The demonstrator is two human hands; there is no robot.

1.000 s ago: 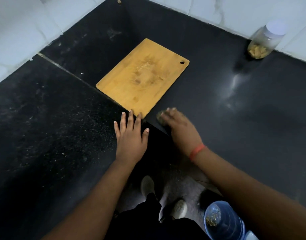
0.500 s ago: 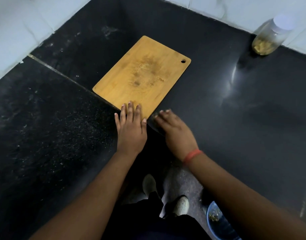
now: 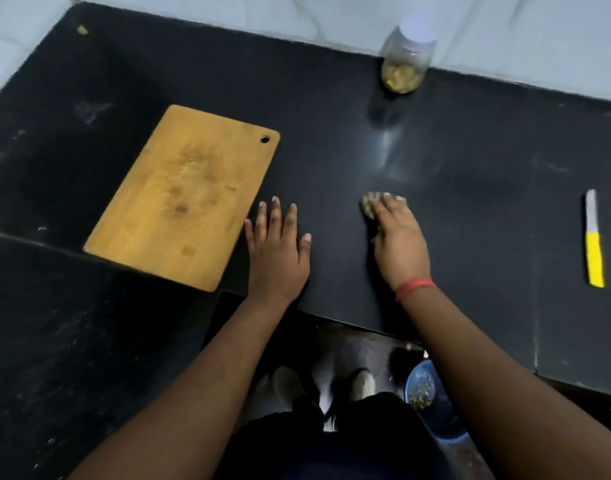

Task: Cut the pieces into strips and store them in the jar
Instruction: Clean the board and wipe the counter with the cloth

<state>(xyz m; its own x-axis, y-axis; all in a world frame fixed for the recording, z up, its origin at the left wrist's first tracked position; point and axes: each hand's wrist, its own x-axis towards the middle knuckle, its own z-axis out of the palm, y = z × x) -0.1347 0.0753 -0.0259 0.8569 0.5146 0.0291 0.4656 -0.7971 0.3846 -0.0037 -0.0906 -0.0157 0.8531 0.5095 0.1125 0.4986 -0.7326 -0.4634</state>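
Pieces are not on the board (image 3: 179, 199) now: this flat bamboo rectangle, with rounded corners and a hanging hole, lies bare near the left end of the worktop (image 3: 470, 209), its middle worn and stained by old cuts. The worktop itself is black polished stone, dusty at the left. Just beside the board's near right corner, the left hand (image 3: 276, 247) rests flat on the stone with straight spread fingers and holds nothing. Further right, near the front edge, the right hand (image 3: 397, 237) presses a small rough brownish pad (image 3: 368, 204) against the stone; the fingers lie mostly flat over it, and I cannot tell if they curl around it. At the back edge stands the jar (image 3: 406, 57), clear and round with a pale lid, and yellowish strips fill its bottom. I judge these strips are light, small and a little brittle, so they should be pinched gently in small bunches, while the jar is smooth and should be held around its body. Near the right end lies a knife (image 3: 593, 237) with a yellow handle and pale blade, well apart from both hands.
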